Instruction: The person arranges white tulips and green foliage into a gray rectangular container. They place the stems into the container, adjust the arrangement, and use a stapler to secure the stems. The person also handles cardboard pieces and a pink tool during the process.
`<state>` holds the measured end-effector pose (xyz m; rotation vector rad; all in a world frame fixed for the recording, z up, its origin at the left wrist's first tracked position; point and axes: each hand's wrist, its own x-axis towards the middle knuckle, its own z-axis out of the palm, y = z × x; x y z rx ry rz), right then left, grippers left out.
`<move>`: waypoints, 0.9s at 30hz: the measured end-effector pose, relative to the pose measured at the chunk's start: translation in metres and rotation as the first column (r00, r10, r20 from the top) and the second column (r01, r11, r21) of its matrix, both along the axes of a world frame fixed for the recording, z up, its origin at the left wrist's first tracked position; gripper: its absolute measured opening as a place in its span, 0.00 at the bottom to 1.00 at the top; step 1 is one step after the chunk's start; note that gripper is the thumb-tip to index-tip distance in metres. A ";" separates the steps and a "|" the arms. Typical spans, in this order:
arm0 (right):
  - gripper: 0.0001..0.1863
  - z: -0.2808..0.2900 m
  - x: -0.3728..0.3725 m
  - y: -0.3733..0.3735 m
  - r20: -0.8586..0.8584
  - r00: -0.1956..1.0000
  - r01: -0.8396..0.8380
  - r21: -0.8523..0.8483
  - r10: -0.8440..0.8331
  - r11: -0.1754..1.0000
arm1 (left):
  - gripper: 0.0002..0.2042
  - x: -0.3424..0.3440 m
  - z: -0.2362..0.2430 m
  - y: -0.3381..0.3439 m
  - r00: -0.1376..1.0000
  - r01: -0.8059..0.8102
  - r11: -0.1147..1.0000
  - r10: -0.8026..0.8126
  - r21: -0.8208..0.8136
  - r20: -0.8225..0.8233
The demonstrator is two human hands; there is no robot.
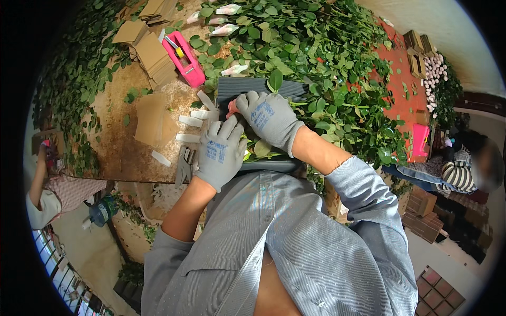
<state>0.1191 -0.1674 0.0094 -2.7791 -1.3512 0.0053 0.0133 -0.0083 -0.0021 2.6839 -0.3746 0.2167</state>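
Both my hands wear grey gloves with blue print and meet over a dark ridged sheet (253, 84) at the table's near edge. A pink rose head (232, 108) shows between their fingertips. My right hand (270, 120) is closed, its curled fingers around the rose from the right. From the lower left, my left hand (220, 151) bends its fingers against the rose's near side. The rose's stem is hidden under the hands, though green leaves show below my right palm. White paper strips (190, 121) lie just left of my hands, beside a grey metal tool (184, 165).
A pink tape dispenser (184, 60) and brown cardboard pieces (153, 118) lie on the left of the table. Leafy stems (327, 58) with wrapped pale buds (224, 30) heap up beyond and to the right. People stand at far left and far right (457, 171).
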 end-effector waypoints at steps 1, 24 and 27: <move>0.13 0.004 -0.001 0.001 -0.015 1.000 0.007 -0.012 -0.008 1.000 | 0.14 -0.001 -0.001 -0.001 1.000 -0.006 1.000 0.006 -0.006 0.016; 0.11 0.016 0.004 0.002 -0.204 0.969 0.159 0.071 -0.142 0.985 | 0.13 -0.001 -0.004 0.000 1.000 0.017 1.000 -0.017 0.019 -0.019; 0.11 0.014 0.005 0.001 -0.197 0.972 0.150 0.117 -0.125 0.982 | 0.13 0.000 -0.004 0.000 1.000 0.016 1.000 -0.016 0.011 -0.023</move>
